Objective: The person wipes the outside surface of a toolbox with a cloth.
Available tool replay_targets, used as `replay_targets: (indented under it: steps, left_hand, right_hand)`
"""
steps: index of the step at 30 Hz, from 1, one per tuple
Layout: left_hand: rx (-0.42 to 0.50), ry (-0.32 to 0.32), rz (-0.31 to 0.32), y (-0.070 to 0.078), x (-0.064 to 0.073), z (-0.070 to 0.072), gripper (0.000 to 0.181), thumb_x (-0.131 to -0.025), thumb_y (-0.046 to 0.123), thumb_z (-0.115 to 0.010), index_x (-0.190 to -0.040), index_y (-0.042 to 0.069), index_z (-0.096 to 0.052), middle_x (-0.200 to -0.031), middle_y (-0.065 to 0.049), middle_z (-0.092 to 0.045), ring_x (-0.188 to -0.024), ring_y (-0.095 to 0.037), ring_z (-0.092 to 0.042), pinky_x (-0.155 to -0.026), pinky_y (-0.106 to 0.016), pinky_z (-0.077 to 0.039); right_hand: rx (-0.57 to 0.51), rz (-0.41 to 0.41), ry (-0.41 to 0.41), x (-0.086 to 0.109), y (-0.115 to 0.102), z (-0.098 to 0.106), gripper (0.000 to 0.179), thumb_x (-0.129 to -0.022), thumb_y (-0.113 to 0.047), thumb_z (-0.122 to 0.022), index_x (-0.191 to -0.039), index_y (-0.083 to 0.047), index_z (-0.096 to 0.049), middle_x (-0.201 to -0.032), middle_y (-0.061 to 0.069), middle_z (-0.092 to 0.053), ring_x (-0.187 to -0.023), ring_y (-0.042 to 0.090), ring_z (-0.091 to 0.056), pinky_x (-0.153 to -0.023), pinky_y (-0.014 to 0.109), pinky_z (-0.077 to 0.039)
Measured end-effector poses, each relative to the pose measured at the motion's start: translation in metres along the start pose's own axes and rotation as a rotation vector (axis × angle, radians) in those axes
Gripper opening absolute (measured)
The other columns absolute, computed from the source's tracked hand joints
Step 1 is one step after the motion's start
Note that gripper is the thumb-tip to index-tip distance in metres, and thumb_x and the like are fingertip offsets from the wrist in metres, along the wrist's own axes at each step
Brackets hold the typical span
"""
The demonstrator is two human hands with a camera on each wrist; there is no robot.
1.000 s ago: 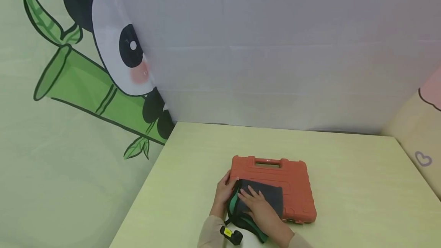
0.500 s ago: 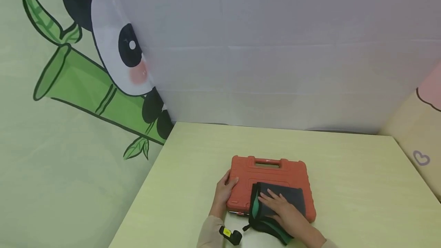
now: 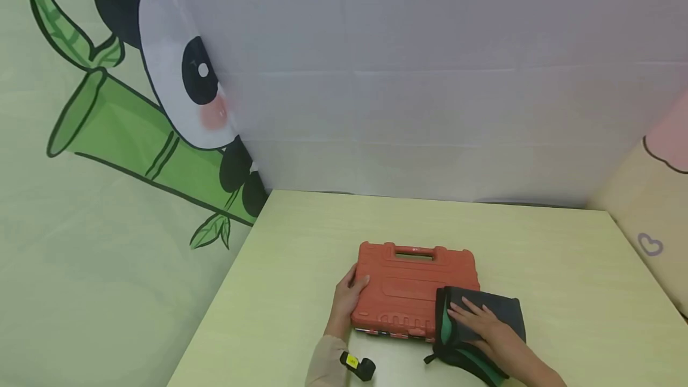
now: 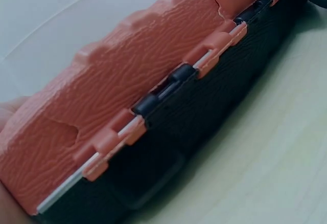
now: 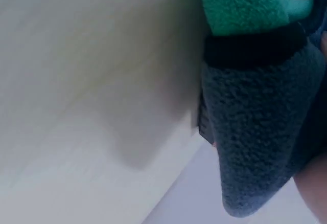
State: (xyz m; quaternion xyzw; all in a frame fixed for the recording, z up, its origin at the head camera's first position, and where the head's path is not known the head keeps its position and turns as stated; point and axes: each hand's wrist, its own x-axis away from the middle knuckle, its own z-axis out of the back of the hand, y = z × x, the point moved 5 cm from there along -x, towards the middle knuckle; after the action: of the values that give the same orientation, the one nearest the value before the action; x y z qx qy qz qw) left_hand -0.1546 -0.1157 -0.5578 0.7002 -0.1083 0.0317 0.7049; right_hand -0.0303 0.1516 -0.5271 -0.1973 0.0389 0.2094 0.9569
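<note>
The head camera looks forward and down across the table, far enough back to take in the pale backdrop, with the left hand and right hand low in frame. The left wrist camera sits close to the near side of the red case and sees it slantwise. The right wrist camera, also close and tilted, faces the dark pouch. Head and left wrist share the case; head and right wrist, the pouch
</note>
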Motion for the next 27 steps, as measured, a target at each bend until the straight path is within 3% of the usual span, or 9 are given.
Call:
replay_targets:
  steps: [3,6,12,15,18,24,27]
  left_hand:
    - [0.000,0.003,-0.003,-0.003,-0.004,0.001,0.061,-0.088,0.017,-0.060,-0.140,-0.001,-0.033,-0.142,-0.024,-0.036,-0.131,-0.040,-0.035,-0.105,-0.051,-0.033]
    - [0.000,0.008,-0.007,-0.010,-0.011,0.001,0.062,-0.088,0.019,-0.061,-0.141,-0.001,-0.033,-0.142,-0.025,-0.036,-0.130,-0.041,-0.036,-0.104,-0.052,-0.033]
    - [-0.013,0.029,-0.002,-0.032,-0.027,-0.001,0.066,-0.087,0.027,-0.063,-0.141,0.004,-0.035,-0.144,-0.020,-0.036,-0.132,-0.036,-0.035,-0.107,-0.049,-0.032]
    - [-0.031,0.039,-0.008,-0.035,-0.027,-0.001,0.065,-0.087,0.029,-0.063,-0.141,0.005,-0.036,-0.144,-0.019,-0.037,-0.132,-0.036,-0.035,-0.106,-0.050,-0.032]
    - [-0.058,0.038,-0.021,-0.030,-0.023,-0.001,0.063,-0.087,0.028,-0.062,-0.140,0.004,-0.037,-0.142,-0.021,-0.039,-0.131,-0.038,-0.037,-0.105,-0.051,-0.033]
    - [-0.085,0.009,-0.076,-0.001,-0.002,-0.006,0.056,-0.091,0.020,-0.058,-0.137,-0.004,-0.038,-0.138,-0.026,-0.041,-0.127,-0.040,-0.040,-0.103,-0.050,-0.036]
    - [-0.091,0.009,-0.090,-0.007,-0.006,-0.006,0.057,-0.091,0.023,-0.058,-0.138,-0.002,-0.039,-0.138,-0.025,-0.042,-0.128,-0.038,-0.041,-0.103,-0.049,-0.036]
  right_hand:
    - [0.034,-0.007,-0.040,-0.010,-0.005,-0.004,0.068,-0.072,-0.010,-0.072,-0.135,-0.025,-0.048,-0.135,0.002,-0.053,-0.133,0.021,-0.038,-0.113,0.027,-0.021]
    - [0.039,0.004,-0.077,-0.021,-0.014,-0.011,0.067,-0.074,-0.011,-0.071,-0.135,-0.023,-0.047,-0.137,0.002,-0.050,-0.129,0.031,-0.042,-0.102,0.052,-0.035]
    - [0.008,-0.005,-0.107,-0.046,-0.041,-0.027,0.063,-0.079,-0.020,-0.068,-0.138,-0.023,-0.044,-0.140,0.002,-0.047,-0.132,0.031,-0.038,-0.104,0.051,-0.033]
    - [0.006,-0.008,-0.103,-0.059,-0.059,-0.036,0.062,-0.079,-0.023,-0.068,-0.137,-0.022,-0.045,-0.140,0.003,-0.047,-0.132,0.031,-0.038,-0.104,0.052,-0.034]
    - [0.042,0.000,-0.084,-0.072,-0.078,-0.045,0.062,-0.078,-0.024,-0.069,-0.136,-0.022,-0.046,-0.139,0.001,-0.048,-0.132,0.029,-0.039,-0.102,0.051,-0.036]
    - [0.086,0.006,-0.031,-0.088,-0.102,-0.058,0.061,-0.075,-0.022,-0.071,-0.133,-0.021,-0.051,-0.138,-0.001,-0.050,-0.130,0.028,-0.041,-0.101,0.049,-0.038]
    - [0.083,-0.002,-0.038,-0.088,-0.104,-0.059,0.062,-0.075,-0.021,-0.071,-0.133,-0.021,-0.051,-0.138,-0.001,-0.049,-0.131,0.027,-0.041,-0.102,0.048,-0.038]
